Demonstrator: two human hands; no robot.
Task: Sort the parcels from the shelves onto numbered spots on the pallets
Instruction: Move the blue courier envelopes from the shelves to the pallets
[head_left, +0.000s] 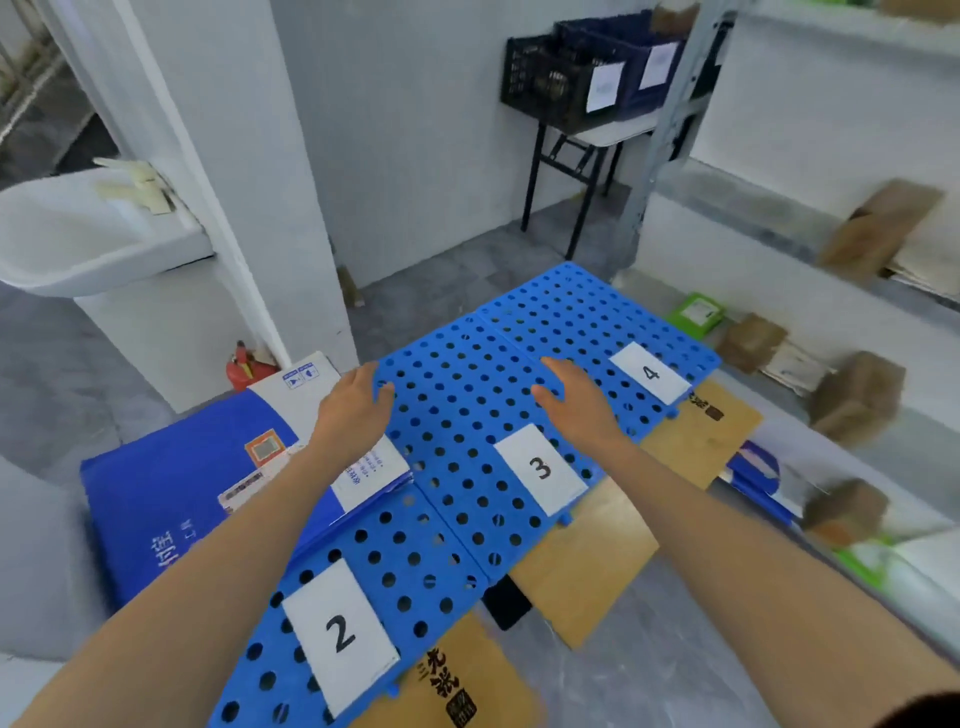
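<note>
Closest to us is the number 2 sheet (340, 634) on the blue pallets (457, 415). Our left hand (356, 402) and right hand (569, 402) hover above them, fingers loose, holding nothing. A blue parcel (182, 483) lies along the pallets' left edge, and brown boxes (878, 228) sit on the shelves.

There are 3 pallet tiles (415, 540) (457, 415) (571, 312), 3 labels (340, 631) (540, 467) (649, 373), 2 hands (358, 405) (571, 400).

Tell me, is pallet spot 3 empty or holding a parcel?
Empty. The 3 label lies uncovered, with only bare blue pallet around it; nothing rests there.
</note>
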